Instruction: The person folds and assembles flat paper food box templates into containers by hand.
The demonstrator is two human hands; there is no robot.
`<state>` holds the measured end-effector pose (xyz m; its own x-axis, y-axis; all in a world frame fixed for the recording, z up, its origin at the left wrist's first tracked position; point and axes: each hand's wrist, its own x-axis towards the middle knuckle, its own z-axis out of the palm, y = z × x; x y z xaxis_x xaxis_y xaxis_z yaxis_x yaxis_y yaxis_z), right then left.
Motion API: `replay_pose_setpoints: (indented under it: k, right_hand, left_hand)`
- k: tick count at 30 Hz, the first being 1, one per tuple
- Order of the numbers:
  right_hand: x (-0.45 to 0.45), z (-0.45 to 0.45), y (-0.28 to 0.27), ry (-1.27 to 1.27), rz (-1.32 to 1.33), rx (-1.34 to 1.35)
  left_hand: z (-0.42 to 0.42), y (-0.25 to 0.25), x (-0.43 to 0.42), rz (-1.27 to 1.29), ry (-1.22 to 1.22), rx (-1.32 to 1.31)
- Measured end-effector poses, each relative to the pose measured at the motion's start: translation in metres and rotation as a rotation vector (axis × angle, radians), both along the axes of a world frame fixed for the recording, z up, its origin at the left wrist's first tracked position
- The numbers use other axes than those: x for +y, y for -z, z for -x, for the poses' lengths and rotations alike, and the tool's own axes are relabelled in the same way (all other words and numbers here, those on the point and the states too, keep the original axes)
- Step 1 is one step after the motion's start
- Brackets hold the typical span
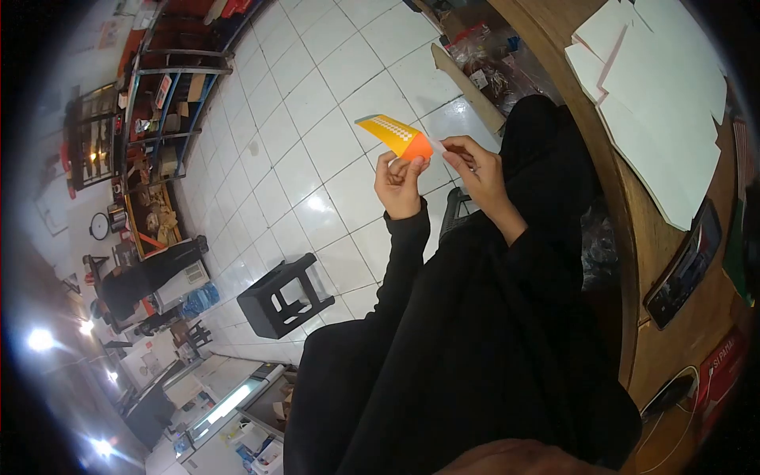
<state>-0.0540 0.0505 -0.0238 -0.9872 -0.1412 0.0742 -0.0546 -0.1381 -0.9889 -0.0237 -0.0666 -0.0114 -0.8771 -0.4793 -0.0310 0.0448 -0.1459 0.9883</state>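
A yellow and orange printed paper or card piece [389, 134] with rows of white marks is held up over the floor, its yellow end pointing to the upper left. My left hand [400, 186] grips it from below near the orange end, fingers and thumb closed on it. Beside that end, my right hand [476, 170] pinches a small whitish strip or flap [437, 146]. Whether this strip is part of the piece or separate, I cannot tell.
A wooden table [633, 261] on the right bears white paper sheets [657, 111] and a phone [687, 265]. A black plastic stool [285, 297] lies on the tiled floor. Shelves [170, 103] and a person in dark clothes [146, 277] are at the left.
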Motion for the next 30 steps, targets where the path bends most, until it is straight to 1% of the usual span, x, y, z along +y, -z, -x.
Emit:
replay_pose_setpoints:
  k: [2,4,6,8,10,11,13,16,18,20,22,23,25,26,28,30]
  right_hand:
    - [0.001,0.001,0.004,-0.028,-0.034,-0.036]
    - [-0.001,0.002,0.010,0.037,-0.089,0.026]
    - [0.001,0.002,0.010,0.037,-0.090,0.011]
    - [0.000,0.001,0.009,0.038,-0.093,-0.006]
    - [-0.001,0.003,0.011,0.086,-0.056,0.085]
    - [-0.002,0.003,0.011,0.088,-0.056,0.085]
    - [-0.002,0.003,0.009,0.084,-0.132,0.117]
    - [-0.003,0.003,0.013,0.111,-0.092,0.126]
    - [-0.001,0.004,0.014,0.088,-0.087,0.105]
    - [0.001,0.004,0.015,0.065,-0.080,0.084]
    - [0.003,0.004,0.013,0.051,-0.181,0.104]
    - [0.003,0.004,0.013,0.050,-0.181,0.104]
    - [0.002,0.004,0.013,0.049,-0.062,0.024]
    - [0.002,0.004,0.013,0.049,-0.061,0.024]
    - [0.005,0.003,0.012,-0.033,0.064,-0.115]
    - [0.002,0.004,0.015,-0.025,0.069,-0.061]
  left_hand:
    - [-0.004,0.007,-0.006,0.041,0.014,0.031]
    - [-0.006,0.006,-0.007,0.081,0.031,0.063]
    - [-0.009,0.002,-0.005,0.215,0.017,0.009]
    - [-0.009,-0.002,-0.001,0.215,0.028,0.002]
    - [-0.008,-0.006,0.001,0.215,0.037,0.000]
    - [-0.008,-0.008,0.000,0.209,0.041,-0.002]
    - [-0.008,-0.008,0.001,0.203,0.047,-0.003]
    - [-0.011,-0.006,0.001,0.219,0.067,-0.003]
    - [-0.013,-0.007,0.000,0.305,0.068,-0.078]
    - [-0.012,-0.006,0.002,0.292,0.039,-0.048]
    - [-0.011,-0.005,0.002,0.278,0.011,-0.020]
    - [-0.011,-0.004,0.001,0.277,-0.001,-0.034]
    - [-0.010,-0.005,-0.001,0.278,-0.014,-0.047]
    - [-0.010,-0.006,-0.002,0.272,-0.027,-0.020]
    - [-0.009,-0.006,-0.003,0.267,-0.041,0.007]
    - [-0.008,-0.007,-0.003,0.278,-0.050,0.034]
